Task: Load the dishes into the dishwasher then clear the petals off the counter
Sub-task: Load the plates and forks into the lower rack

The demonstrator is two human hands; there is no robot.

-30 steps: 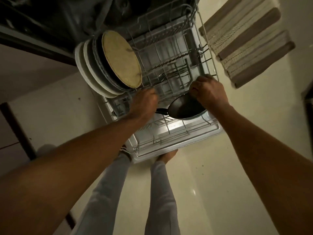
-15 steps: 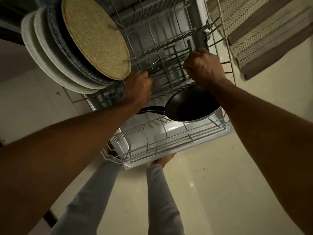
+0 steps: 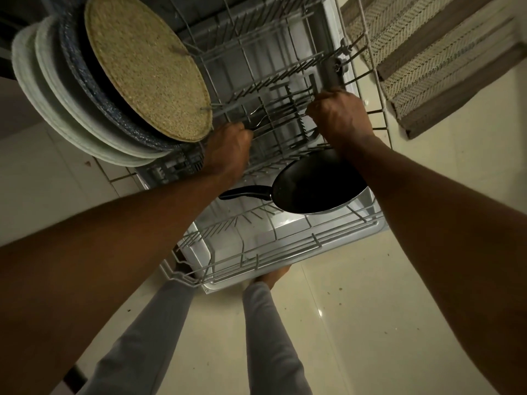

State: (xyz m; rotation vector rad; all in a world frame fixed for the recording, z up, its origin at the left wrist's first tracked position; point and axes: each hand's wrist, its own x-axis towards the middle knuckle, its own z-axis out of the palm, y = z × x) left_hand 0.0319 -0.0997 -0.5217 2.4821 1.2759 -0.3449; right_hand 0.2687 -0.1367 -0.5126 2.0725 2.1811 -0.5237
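Note:
The dishwasher's lower rack [image 3: 256, 258] is pulled out over the open door. A dark cutlery basket [image 3: 285, 121] sits in its middle with a fork [image 3: 258, 121] lying in it. My left hand [image 3: 226, 151] curls round the basket's left end, and my right hand [image 3: 340, 115] grips its right end. A black frying pan [image 3: 316, 186] lies in the rack just in front of the basket, its handle pointing left. At the rack's left side stand white plates [image 3: 57, 109], a dark blue plate [image 3: 94, 104] and a round woven mat [image 3: 148, 67].
A striped rug [image 3: 445, 58] lies on the pale tiled floor [image 3: 370, 309] to the right of the dishwasher. My legs in grey trousers [image 3: 265, 337] stand at the rack's front edge, with a bare foot [image 3: 273, 276] under the door.
My head has come lower and closer to the rack. Both hands stay at the ends of the cutlery basket, and the pan has not moved.

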